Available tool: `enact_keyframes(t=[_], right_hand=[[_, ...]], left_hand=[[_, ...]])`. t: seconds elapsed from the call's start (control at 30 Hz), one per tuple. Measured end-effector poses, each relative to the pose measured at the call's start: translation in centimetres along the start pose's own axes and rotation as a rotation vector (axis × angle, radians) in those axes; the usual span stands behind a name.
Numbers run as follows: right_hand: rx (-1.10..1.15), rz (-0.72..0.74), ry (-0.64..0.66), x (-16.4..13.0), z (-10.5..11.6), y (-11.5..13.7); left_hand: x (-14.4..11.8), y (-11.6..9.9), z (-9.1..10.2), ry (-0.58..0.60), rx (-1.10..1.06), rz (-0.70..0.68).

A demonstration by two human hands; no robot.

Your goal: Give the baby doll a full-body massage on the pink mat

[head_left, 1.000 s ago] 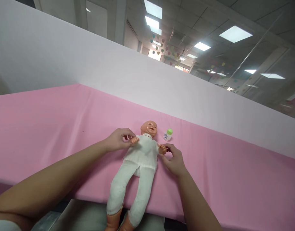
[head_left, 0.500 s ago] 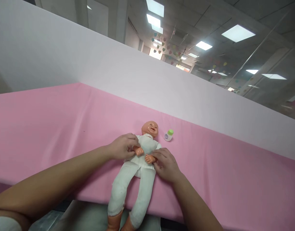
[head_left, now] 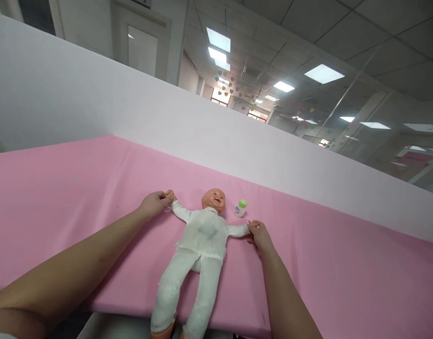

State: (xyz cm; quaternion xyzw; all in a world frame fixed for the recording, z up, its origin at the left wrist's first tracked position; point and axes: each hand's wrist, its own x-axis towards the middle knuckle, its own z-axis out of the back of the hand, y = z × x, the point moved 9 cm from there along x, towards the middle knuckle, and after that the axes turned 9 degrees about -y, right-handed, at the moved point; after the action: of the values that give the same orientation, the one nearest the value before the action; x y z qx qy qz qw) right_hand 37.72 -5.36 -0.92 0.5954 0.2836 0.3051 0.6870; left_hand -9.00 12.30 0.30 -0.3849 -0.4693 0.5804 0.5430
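A baby doll (head_left: 204, 233) with a white cloth body lies on its back, face up, its arms stretched out to both sides. My left hand (head_left: 155, 204) is closed around the doll's hand on the left side. On the other side, my right hand (head_left: 260, 237) grips the doll's other hand between thumb and fingers. Close to the doll's head stands or lies a small clear bottle (head_left: 240, 210) with a green cap; neither hand touches it. The doll's feet hang over the front edge and are partly cut off by the frame.
The doll rests on a pink padded surface (head_left: 318, 263). A white low wall (head_left: 188, 127) rises along its far side and left. Beyond it are a door (head_left: 142, 52), lit ceiling panels and hanging heart decorations.
Both hands have moved outward, away from the doll's chest, spreading its arms from folded in front to stretched out sideways. The camera view has tilted slightly upward.
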Motion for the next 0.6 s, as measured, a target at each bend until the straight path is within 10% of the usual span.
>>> enact_keyframes(t=[0.23, 0.6], right_hand=[[0.109, 0.103, -0.016, -1.4, -0.8, 2.2], [-0.324, 1.103, 0.280, -15.1, -7.3, 10.0]], left_hand=[[-1.6, -3.1, -0.7, 0.068, -0.095, -0.130], [-12.4, -10.6, -5.1, 0.381, 0.158, -0.811]])
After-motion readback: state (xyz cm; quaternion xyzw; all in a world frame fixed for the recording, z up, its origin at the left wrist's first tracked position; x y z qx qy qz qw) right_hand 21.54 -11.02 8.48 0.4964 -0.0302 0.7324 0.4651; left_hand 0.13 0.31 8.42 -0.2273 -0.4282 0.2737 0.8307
